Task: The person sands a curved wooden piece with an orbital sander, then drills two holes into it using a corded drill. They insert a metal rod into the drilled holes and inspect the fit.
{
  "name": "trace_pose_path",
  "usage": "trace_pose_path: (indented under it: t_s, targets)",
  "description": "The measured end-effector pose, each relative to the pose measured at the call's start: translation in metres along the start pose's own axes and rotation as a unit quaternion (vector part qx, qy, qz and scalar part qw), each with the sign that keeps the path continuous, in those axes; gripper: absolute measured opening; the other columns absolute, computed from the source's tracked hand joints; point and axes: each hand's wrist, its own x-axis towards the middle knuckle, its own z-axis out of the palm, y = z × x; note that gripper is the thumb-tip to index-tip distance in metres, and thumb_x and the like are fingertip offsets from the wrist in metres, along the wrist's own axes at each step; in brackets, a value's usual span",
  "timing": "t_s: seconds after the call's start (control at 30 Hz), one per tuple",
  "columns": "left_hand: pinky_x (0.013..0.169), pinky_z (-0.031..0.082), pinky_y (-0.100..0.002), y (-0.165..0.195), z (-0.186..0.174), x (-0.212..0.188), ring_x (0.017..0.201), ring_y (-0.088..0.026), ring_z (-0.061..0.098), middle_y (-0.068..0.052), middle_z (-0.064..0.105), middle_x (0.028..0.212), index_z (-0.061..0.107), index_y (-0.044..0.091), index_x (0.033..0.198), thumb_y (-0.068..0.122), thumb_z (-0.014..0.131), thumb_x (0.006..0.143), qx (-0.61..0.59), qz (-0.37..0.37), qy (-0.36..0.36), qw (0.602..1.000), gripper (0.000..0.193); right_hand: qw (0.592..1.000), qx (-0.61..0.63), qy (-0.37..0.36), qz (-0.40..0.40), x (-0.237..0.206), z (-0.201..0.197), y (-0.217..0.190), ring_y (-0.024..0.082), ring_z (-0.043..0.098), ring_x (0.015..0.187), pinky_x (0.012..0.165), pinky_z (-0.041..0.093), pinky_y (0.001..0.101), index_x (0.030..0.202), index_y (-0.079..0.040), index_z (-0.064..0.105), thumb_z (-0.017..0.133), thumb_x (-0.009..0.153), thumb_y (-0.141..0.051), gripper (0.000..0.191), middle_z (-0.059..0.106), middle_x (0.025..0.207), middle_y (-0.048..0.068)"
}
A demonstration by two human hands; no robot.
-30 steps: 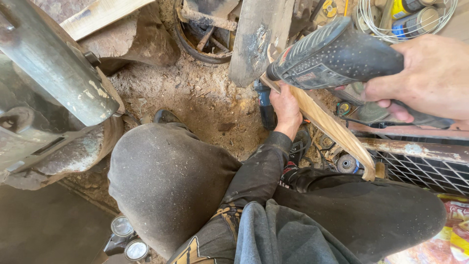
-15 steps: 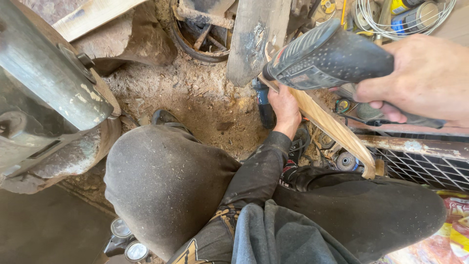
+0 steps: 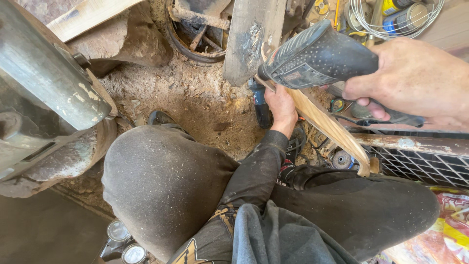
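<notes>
Gripping a dark grey, stippled plastic power tool (image 3: pixel 320 56), the right hand (image 3: pixel 415 83) was wrapped tight round its rear handle, fingers curled fully under it. Tool nose pointed away from that grip toward the upper end of a long pale wooden strip (image 3: pixel 325 122). Left hand (image 3: pixel 281 105), sleeve dark and dusty, was closed on the strip just below the tool nose; fingers hidden behind the wood, so how far they wrapped could not be told. Strip ran slanting from under the tool down to the rusty metal mesh frame (image 3: pixel 415 156) beneath the right hand. Nearest the camera, dark dusty trousers (image 3: pixel 166 181) below both grips. Beyond the left hand, a weathered grey plank (image 3: pixel 251 39) standing on sawdust-covered ground (image 3: pixel 195 102). Farthest, a coil of pale wire (image 3: pixel 371 19) above the right hand.
</notes>
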Motion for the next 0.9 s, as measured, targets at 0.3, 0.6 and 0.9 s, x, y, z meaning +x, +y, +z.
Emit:
trace_pose_path:
  t_s: [0.3, 0.6, 0.9]
  targets:
    - [0.085, 0.049, -0.032, 0.003, 0.001, -0.002, 0.095, -0.017, 0.059, -0.008, 0.066, 0.108, 0.060, -0.005, 0.117, 0.023, 0.048, 0.110, 0.031, -0.010, 0.015, 0.999, 0.031, 0.998, -0.050, 0.012, 0.019, -0.006, -0.010, 0.007, 0.026, 0.057, 0.047, 0.046, 0.047, 0.0420, 0.084, 0.005, 0.062, 0.076, 0.088, -0.008, 0.019, 0.057, 0.064, 0.017]
    - [0.088, 0.048, -0.030, 0.006, 0.004, -0.004, 0.101, -0.016, 0.061, -0.008, 0.068, 0.113, 0.061, -0.006, 0.120, 0.017, 0.051, 0.107, 0.061, 0.015, 0.030, 0.998, 0.028, 0.998, -0.069, -0.013, -0.003, -0.005, 0.002, -0.012, 0.026, 0.061, 0.048, 0.048, 0.054, 0.0410, 0.083, 0.005, 0.061, 0.072, 0.088, -0.010, 0.019, 0.063, 0.062, 0.018]
    - [0.088, 0.048, -0.030, 0.008, 0.004, -0.002, 0.099, -0.016, 0.060, -0.008, 0.068, 0.112, 0.062, -0.006, 0.119, 0.019, 0.052, 0.108, 0.016, 0.032, -0.001, 0.999, 0.029, 0.999, 0.013, -0.038, -0.020, -0.008, 0.000, -0.004, 0.023, 0.055, 0.048, 0.048, 0.047, 0.0433, 0.080, 0.006, 0.062, 0.068, 0.085, -0.011, 0.018, 0.060, 0.058, 0.017]
